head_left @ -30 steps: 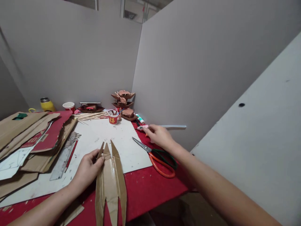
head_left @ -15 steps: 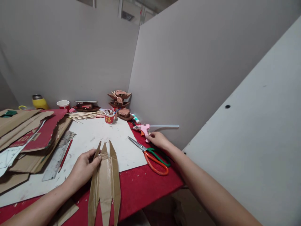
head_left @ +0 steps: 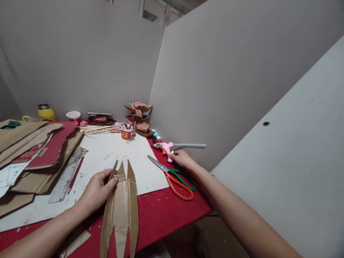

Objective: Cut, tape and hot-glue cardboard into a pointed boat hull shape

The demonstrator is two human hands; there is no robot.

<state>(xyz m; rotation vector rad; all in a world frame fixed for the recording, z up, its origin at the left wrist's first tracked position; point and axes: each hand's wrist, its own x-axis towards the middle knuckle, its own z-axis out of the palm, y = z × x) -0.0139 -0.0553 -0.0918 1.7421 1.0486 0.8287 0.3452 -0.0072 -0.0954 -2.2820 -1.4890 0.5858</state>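
Note:
My left hand [head_left: 100,186] pinches the upper left side of a long cut cardboard piece [head_left: 121,208], with thumb on top. The piece has pointed tips and fold lines, and its lower end runs out of view. At the right edge of the table my right hand [head_left: 182,158] has its fingers closed at the handle of a pink hot glue gun [head_left: 166,147]. A clear glue stick [head_left: 189,145] juts from the gun's back. Scissors [head_left: 172,175] with one green and one orange handle lie between the cardboard and my right forearm.
Cardboard sheets [head_left: 40,179] are piled at the left, beside a ruler [head_left: 64,179] and a red pencil [head_left: 76,172]. Behind stand a red paper cup [head_left: 126,134], thin sticks [head_left: 99,129], small brown boats [head_left: 138,116] and a yellow bottle [head_left: 46,113]. Grey panels [head_left: 215,79] border the table.
The view has shifted slightly, so the scene sits a little differently in the frame. Both hands keep nearly the same positions, on the cardboard and at the glue gun.

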